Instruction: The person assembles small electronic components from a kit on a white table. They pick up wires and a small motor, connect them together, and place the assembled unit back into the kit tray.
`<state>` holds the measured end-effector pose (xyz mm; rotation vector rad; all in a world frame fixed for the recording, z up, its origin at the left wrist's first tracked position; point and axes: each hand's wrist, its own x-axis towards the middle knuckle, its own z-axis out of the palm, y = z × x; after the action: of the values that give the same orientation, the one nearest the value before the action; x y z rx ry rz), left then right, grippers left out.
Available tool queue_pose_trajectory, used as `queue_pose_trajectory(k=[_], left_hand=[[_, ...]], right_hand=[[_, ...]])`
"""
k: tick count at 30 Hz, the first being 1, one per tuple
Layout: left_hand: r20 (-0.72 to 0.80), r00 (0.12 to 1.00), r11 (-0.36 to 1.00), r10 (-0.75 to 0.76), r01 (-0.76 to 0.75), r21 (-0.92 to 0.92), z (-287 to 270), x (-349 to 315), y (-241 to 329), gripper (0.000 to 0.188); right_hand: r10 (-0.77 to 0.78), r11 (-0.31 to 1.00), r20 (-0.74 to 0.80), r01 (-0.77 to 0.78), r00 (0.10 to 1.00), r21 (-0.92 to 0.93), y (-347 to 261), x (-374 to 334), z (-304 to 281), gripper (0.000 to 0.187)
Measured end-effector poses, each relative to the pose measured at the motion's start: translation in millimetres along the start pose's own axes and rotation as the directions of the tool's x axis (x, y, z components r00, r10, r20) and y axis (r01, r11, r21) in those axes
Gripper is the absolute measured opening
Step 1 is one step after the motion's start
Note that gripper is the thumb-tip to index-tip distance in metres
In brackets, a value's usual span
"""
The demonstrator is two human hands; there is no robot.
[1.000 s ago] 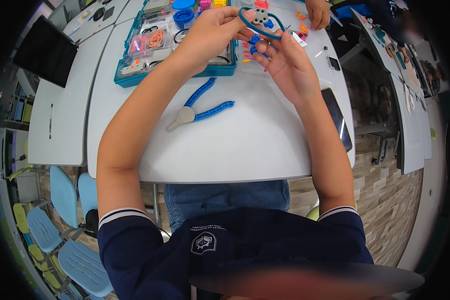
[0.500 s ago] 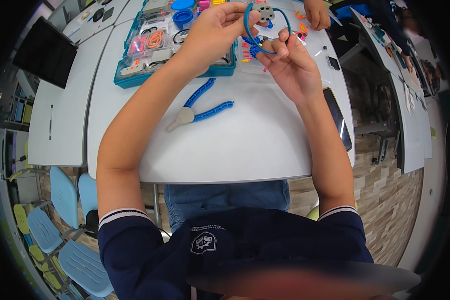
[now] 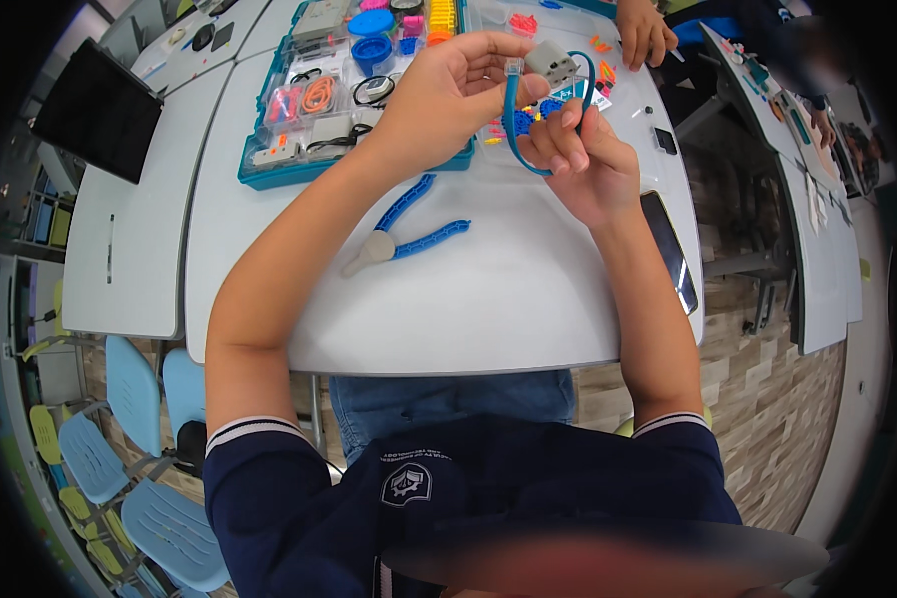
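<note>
My left hand (image 3: 453, 95) is closed around a small grey block with holes (image 3: 550, 64), gripping it between thumb and fingers over the far part of the table. A teal cable (image 3: 511, 120) hangs in a loop beside the block, its clear plug (image 3: 514, 68) near my left fingertips. Whether the cable's other end sits in the block I cannot tell. My right hand (image 3: 593, 159) has its fingers curled on the lower part of that loop. Below my left forearm, pliers with blue handles (image 3: 424, 239) and a grey head lie spread on the white table.
A teal-rimmed kit box (image 3: 359, 159) with coloured parts stands beyond my left hand. Blue gears (image 3: 518, 122) lie in a clear tray behind my hands. A phone (image 3: 671, 249) rests by the right edge. Another person's hand (image 3: 646, 35) is at far right.
The grey block has tilted and come slightly nearer, and the cable's clear plug now shows. Both hands have shifted a little toward me in the picture, while the whole view has moved slightly.
</note>
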<state>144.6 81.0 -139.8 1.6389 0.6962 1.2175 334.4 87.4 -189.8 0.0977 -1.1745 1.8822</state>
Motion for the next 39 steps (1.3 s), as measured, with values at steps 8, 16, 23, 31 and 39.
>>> queue_pose_trajectory(k=[8,16,23,31,39], left_hand=[[0.216,0.972,0.996,-0.089,0.087,0.016,-10.6,0.9,-0.9,0.056],[0.22,0.956,0.979,-0.196,0.202,-0.004,-9.5,1.4,4.8,0.048],[-0.016,0.993,0.993,-0.116,0.115,-0.041,-1.9,2.6,-4.2,0.036],[-0.029,0.996,0.99,-0.085,0.088,0.113,-1.8,-0.9,-3.7,0.034],[-0.104,0.99,0.985,-0.1,0.113,0.127,-8.5,0.1,-2.2,0.038]], right_hand=[[-0.078,0.995,-0.155,0.067,0.985,-0.075,-11.3,2.3,2.1,0.031],[-0.086,0.94,-0.382,-0.052,0.92,-0.337,-11.0,2.6,10.3,0.024],[-0.178,0.824,-0.426,-0.102,0.887,-0.557,-5.9,4.1,18.2,0.017],[-0.218,0.858,-0.398,-0.019,0.891,-0.514,-6.5,4.5,18.2,0.022],[-0.213,0.789,-0.284,-0.007,0.935,-0.615,-0.6,7.2,16.7,0.028]])
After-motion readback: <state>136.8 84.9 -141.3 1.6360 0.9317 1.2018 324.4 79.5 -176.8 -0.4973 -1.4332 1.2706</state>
